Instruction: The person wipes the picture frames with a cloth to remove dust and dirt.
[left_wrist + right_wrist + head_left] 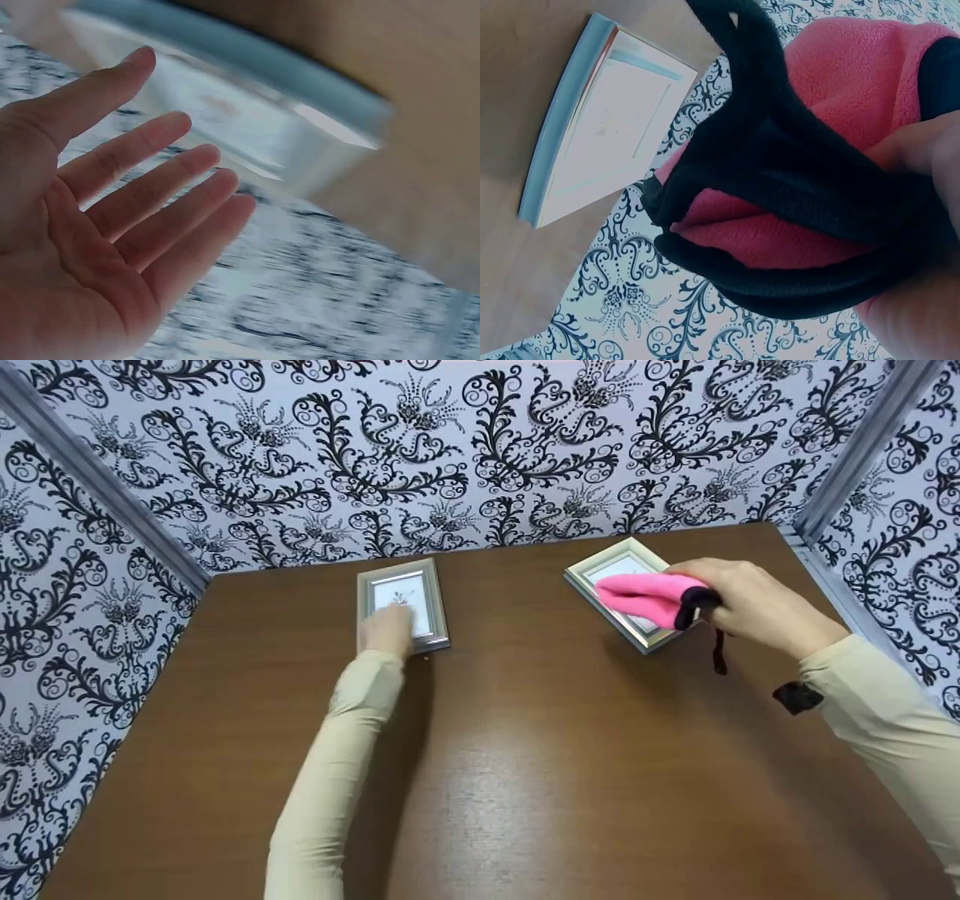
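Observation:
My right hand (757, 600) grips a folded pink fleece cloth with black edging (649, 594), a dark strap hanging from it. In the right wrist view the black edging (780, 292) rings a gap with pink fleece inside. The cloth overlaps the right-hand picture frame (630, 556), which lies turned at an angle on the table. On the left, my left hand (387, 631), blurred in the head view, is over the lower part of another picture frame (437, 607). Its fingers (142, 191) are spread and hold nothing in the left wrist view.
Both frames lie toward the back of the brown wooden table (510, 720). Patterned black-and-white walls (420, 450) close in the back and sides, with grey trim (862, 442) at the corners. A black strap end (797, 697) sticks out at the right cuff.

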